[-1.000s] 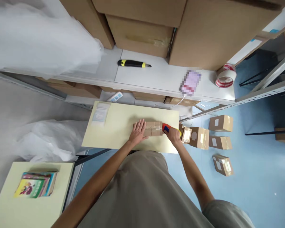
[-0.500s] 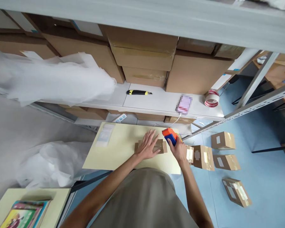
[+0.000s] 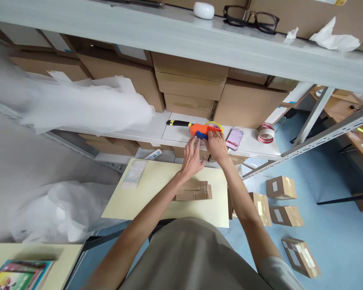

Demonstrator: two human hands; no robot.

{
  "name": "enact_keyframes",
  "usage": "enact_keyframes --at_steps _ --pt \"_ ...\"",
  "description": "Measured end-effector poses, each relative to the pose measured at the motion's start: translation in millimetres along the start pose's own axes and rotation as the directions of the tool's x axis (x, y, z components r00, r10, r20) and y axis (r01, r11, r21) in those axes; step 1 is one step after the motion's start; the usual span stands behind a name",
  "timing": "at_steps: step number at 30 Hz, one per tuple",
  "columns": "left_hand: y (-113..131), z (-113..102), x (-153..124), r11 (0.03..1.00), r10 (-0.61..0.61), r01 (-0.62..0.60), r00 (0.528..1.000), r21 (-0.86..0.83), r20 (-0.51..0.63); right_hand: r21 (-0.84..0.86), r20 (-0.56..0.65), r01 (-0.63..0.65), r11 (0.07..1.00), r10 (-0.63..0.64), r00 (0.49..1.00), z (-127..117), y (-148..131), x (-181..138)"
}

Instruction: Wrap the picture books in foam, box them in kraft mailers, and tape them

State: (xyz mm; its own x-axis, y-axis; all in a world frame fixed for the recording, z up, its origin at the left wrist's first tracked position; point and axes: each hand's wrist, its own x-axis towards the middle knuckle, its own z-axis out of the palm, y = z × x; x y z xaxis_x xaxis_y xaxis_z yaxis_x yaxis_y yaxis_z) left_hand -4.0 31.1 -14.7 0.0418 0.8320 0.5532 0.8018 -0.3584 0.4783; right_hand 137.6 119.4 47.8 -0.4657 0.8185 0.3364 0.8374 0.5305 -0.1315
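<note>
My right hand (image 3: 217, 145) grips an orange and blue tape dispenser (image 3: 199, 131) with a yellow-rimmed roll, held at the front of the white shelf. Just left of it, my left hand (image 3: 192, 156) has its fingers stretched toward the dispenser's blue part; whether they touch it I cannot tell. Below the hands, a small flat cardboard box (image 3: 196, 191) lies on the cream table (image 3: 157, 181), partly behind my left forearm. A black and yellow utility knife (image 3: 178, 123) rests on the shelf, its tip end hidden by the dispenser.
The shelf (image 3: 248, 146) also bears a phone (image 3: 235, 139) and a tape roll (image 3: 266, 133), with large cartons (image 3: 248, 102) behind. White wrapping sheet (image 3: 97, 104) bulges over its left. A metal beam (image 3: 181, 42) crosses above. Several taped boxes (image 3: 286, 215) stand on the right floor.
My right hand has carried the tape dispenser up and left from beside the table to the shelf. My left hand has come off the cardboard box and up toward the dispenser.
</note>
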Motion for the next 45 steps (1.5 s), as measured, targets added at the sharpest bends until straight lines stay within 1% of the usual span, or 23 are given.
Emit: enact_keyframes --at_steps 4,7,9,11,12,14,15,17,18,19,21,22,23,24,26,28,31,33,35,37,40,42,45 --pt "-7.0 -5.2 -23.6 0.996 -0.09 0.091 0.996 -0.012 0.021 -0.001 0.04 0.038 0.999 -0.038 0.998 24.2 4.6 20.4" --pt "-19.9 -7.1 -53.1 0.988 -0.153 0.154 0.987 -0.02 0.041 0.042 -0.003 0.033 0.999 -0.033 0.999 35.1 5.8 21.8" --pt "-34.4 -7.6 -78.9 0.974 -0.223 0.224 0.973 -0.014 0.062 0.083 -0.087 -0.005 0.997 0.012 0.996 37.1 2.7 10.1" --pt "-51.8 -8.0 -111.7 0.944 -0.329 0.33 0.939 0.006 0.099 0.138 -0.171 -0.047 0.989 0.071 0.983 38.8 -3.2 -16.7" --pt "-60.2 -8.4 -130.3 0.916 -0.399 0.399 0.908 0.024 0.125 0.171 -0.197 -0.069 0.983 0.103 0.975 41.1 -6.5 -36.2" --pt "-73.6 -9.5 -169.1 0.835 -0.548 0.543 0.813 0.085 0.195 0.233 -0.188 -0.124 0.965 0.17 0.967 50.5 -13.2 -84.3" --pt "-77.6 -10.2 -187.3 0.793 -0.607 0.599 0.757 0.115 0.242 0.257 -0.153 -0.168 0.952 0.212 0.965 57.8 -16.6 -110.9" --pt "-79.1 -11.1 -216.7 0.726 -0.678 0.669 0.655 0.161 0.335 0.275 0.0 -0.304 0.912 0.317 0.949 76.1 -24.0 -162.6" --pt "-76.9 -10.9 -226.6 0.703 -0.696 0.689 0.615 0.176 0.371 0.258 0.106 -0.398 0.88 0.384 0.917 86.2 -28.4 -185.2" --pt "-73.2 -10.1 -232.8 0.687 -0.707 0.702 0.585 0.189 0.398 0.223 0.22 -0.494 0.84 0.45 0.865 96.1 -33.2 -204.4" --pt "-62.8 -6.4 -235.4 0.664 -0.723 0.713 0.536 0.226 0.436 0.131 0.419 -0.636 0.761 0.539 0.731 113.3 -43.9 -230.7" --pt "-57.0 -3.7 -232.7 0.655 -0.731 0.712 0.511 0.254 0.453 0.088 0.484 -0.675 0.732 0.561 0.672 120.1 -49.1 -238.3" --pt "-51.5 -0.7 -228.2 0.647 -0.739 0.706 0.486 0.288 0.468 0.058 0.52 -0.696 0.716 0.574 0.633 125.6 -53.7 -243.0" --pt "-46.7 2.5 -222.7 0.639 -0.748 0.697 0.462 0.326 0.477 0.039 0.532 -0.705 0.709 0.582 0.615 130.0 -57.2 -245.6" --pt "-40.2 8.4 -211.2 0.621 -0.769 0.674 0.428 0.399 0.474 0.028 0.51 -0.709 0.705 0.6 0.617 137.0 -59.1 -247.9" --pt "-39.3 12.4 -203.1 0.617 -0.78 0.644 0.425 0.451 0.46 0.062 0.481 -0.723 0.688 0.614 0.625 142.9 -53.2 -251.0" --pt "-47.3 13.2 -200.6 0.646 -0.76 0.605 0.449 0.465 0.47 0.247 0.467 -0.76 0.601 0.613 0.637 151.0 -34.3 -260.9" --pt "-55.5 11.0 -203.7 0.649 -0.753 0.631 0.454 0.426 0.476 0.387 0.452 -0.768 0.511 0.621 0.641 155.3 -22.9 -268.4" --pt "-61.7 8.8 -207.1 0.63 -0.762 0.68 0.447 0.375 0.469 0.454 0.439 -0.763 0.46 0.63 0.641 158.2 -18.3 -272.9" --pt "-63.2 8.7 -208.8 0.618 -0.767 0.704 0.442 0.351 0.465 0.428 0.437 -0.769 0.474 0.637 0.636 160.7 -22.7 -272.5" --pt "-57.6 12.8 -207.5 0.626 -0.765 0.688 0.45 0.367 0.461 0.274 0.419 -0.787 0.553 0.668 0.615 166.8 -41.4 -262.8" --pt "-53.4 16.3 -205.9 0.615 -0.779 0.693 0.46 0.375 0.426 0.201 0.378 -0.776 0.598 0.683 0.625 171.9 -53.4 -254.0" --pt "-54.0 17.5 -206.9 0.586 -0.803 0.73 0.461 0.352 0.378 0.22 0.364 -0.752 0.621 0.663 0.654 175.9 -57.1 -245.5"
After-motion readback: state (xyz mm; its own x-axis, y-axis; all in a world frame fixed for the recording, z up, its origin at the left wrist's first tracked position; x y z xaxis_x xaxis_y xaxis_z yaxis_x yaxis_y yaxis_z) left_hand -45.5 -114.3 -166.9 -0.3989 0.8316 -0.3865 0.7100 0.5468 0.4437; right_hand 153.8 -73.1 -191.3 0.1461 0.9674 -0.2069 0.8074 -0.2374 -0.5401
